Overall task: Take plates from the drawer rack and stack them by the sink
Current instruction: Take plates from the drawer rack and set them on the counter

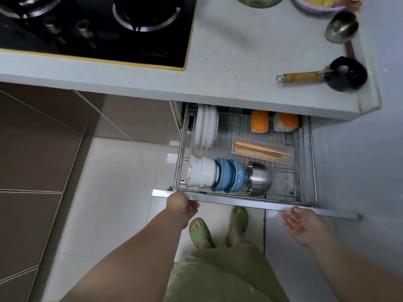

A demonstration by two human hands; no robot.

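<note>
A wire drawer rack (244,198) is pulled out from under the counter. White plates (206,127) stand on edge at its back left. In front of them lie white bowls (201,174), blue bowls (230,174) and a steel bowl (259,178) on their sides. My left hand (182,203) rests at the drawer's front left edge, fingers loosely curled, nothing in it. My right hand (299,221) hovers palm up just below the drawer's front rail at the right, fingers apart and empty. No sink is in view.
A tray of coloured chopsticks (261,150) and two orange-lidded containers (273,122) sit in the rack. On the counter (229,51) are a gas hob (98,29), a black ladle-like pan (342,74) and a steel ladle (341,26). Green slippers (200,233) stand on the tiled floor.
</note>
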